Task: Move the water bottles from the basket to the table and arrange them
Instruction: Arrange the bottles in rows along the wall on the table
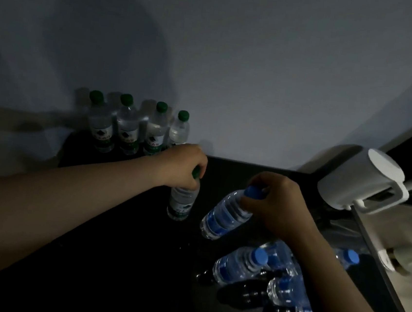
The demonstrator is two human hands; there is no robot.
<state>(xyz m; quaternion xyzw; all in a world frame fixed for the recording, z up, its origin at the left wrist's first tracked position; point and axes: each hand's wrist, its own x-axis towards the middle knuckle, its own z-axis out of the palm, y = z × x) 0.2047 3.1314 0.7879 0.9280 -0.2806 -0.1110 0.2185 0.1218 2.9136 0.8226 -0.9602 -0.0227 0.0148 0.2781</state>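
Gripping a green-capped clear plastic water bottle (182,201) by its top, the left hand (183,166) has its fingers curled over the cap. The bottle hangs upright, its base at or just above the black surface (112,260); which one is hard to tell in the dim light. Behind it, a row of four green-capped bottles (126,128) stands against the grey wall (235,57).

The right hand (276,201) is closed around the neck of a blue-capped, blue-labelled clear plastic bottle (221,214), which tilts with its base down and to the left. More blue-capped bottles lying on their sides (239,263) sit near the front right, partly under the right forearm. No basket can be made out. A white plastic appliance with a handle (364,182) stands at the far right corner.

These bottles look full, so each is likely fairly heavy for its size. The thin ribbed walls would probably dent under a hard squeeze. The cap and neck are the stiffest parts and give a secure hold, though a bottle held there can swing. A grip lower, around the shoulder, would likely steady it for setting into the row. Small glints on the surface may be water drops, so the plastic could be slippery, and the lying bottles may roll if nudged.
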